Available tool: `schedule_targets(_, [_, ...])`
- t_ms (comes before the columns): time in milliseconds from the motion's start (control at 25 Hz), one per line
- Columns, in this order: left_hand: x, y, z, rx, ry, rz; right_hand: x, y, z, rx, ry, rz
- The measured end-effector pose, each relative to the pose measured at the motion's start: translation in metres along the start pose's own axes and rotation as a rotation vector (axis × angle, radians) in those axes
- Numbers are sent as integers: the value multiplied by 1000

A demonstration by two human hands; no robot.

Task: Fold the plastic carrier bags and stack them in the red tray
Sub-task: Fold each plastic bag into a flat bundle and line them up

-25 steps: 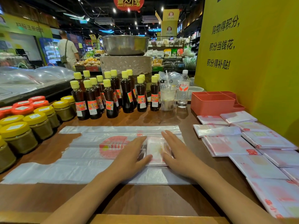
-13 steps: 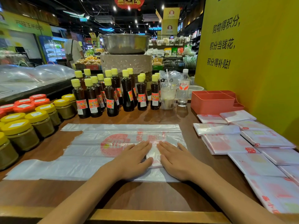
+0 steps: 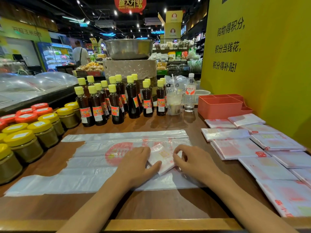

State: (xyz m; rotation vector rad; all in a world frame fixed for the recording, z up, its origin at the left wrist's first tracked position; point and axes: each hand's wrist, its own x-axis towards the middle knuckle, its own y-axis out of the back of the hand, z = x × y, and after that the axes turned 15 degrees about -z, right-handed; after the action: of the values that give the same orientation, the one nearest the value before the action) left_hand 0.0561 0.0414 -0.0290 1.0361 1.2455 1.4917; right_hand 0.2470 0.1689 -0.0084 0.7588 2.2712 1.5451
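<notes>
Two hands meet on a small folded bag point(image 3: 162, 159) lying atop a flat bag point(image 3: 94, 167) on the wooden surface point(image 3: 151, 206). The left hand point(image 3: 136, 163) pinches its left edge, thumb on top; the right hand point(image 3: 193, 161) curls its fingers onto the right edge. Folded bags point(image 3: 239, 148) lie right; the red tray point(image 3: 218, 106) stands behind them.
</notes>
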Motion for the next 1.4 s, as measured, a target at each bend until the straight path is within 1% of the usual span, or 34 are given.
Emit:
schedule_targets(80, [0, 2, 1, 29, 5, 35, -2, -2, 1, 88, -10, -59])
schedule_targets(200, [-1, 2, -2, -8, -14, 73, 2, 1, 4, 271, -25, -56])
schedule_targets(280, [-1, 1, -2, -57, -87, 75, 4, 0, 6, 358, -37, -35])
schedule_targets(400, [-3, 3, 3, -97, -248, 25, 6, 0, 9, 550, -34, 40])
schedule_targets(480, [-4, 2, 5, -114, -299, -39, 6, 3, 11, 608, -32, 89])
schedule_targets(600, [-5, -3, 2, -95, -242, -191, 7, 4, 17, 626, -11, 126])
schedule_targets(640, [-5, -4, 1, -82, -231, -215, 7, 3, 18, 639, -7, 131])
schedule_targets(760, [-6, -2, 2, -93, -237, -224, 6, 3, 19, 784, -5, 162])
schedule_targets(840, [-8, 0, 2, -124, -245, -220, 3, 5, 20, 860, -20, 234])
schedule_targets(960, [-7, 4, 2, -50, -219, -247, -5, 18, 27, 913, -66, 360])
schedule_targets(1040, [-3, 7, 12, 3, -200, -263, -18, 39, 39, 888, -85, 394])
schedule_targets(1080, [-1, 9, 21, -8, -204, -264, -27, 52, 47, 845, -91, 400])
schedule_targets(1200, [7, 7, 63, -44, -280, -256, -59, 84, 86, 782, -133, 434])
schedule_targets(1400, [22, 2, 140, 1, -403, -219, -121, 119, 172, 791, -342, 418])
